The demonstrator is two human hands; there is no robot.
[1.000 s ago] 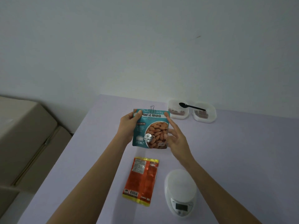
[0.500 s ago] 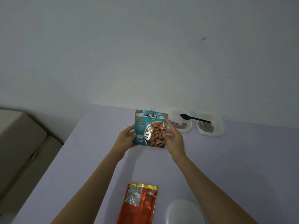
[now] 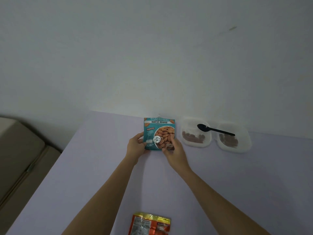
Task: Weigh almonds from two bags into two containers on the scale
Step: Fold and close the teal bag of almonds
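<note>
Left grip (image 3: pixel 135 146) and right grip (image 3: pixel 175 150) clasp the teal bag (image 3: pixel 158 131); left container (image 3: pixel 187 126) and right container (image 3: pixel 244 143) hold almonds (image 3: pixel 193 138), spoon (image 3: pixel 216 130) across

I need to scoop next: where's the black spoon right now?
In the head view, the black spoon lies across the left container and right container at the table's far edge, right of the teal almond bag.

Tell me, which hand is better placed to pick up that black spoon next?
Probably the right hand. It is on the right side of the bag, nearer the spoon lying across the two containers. The left hand grips its other side and would have to cross over it.
</note>
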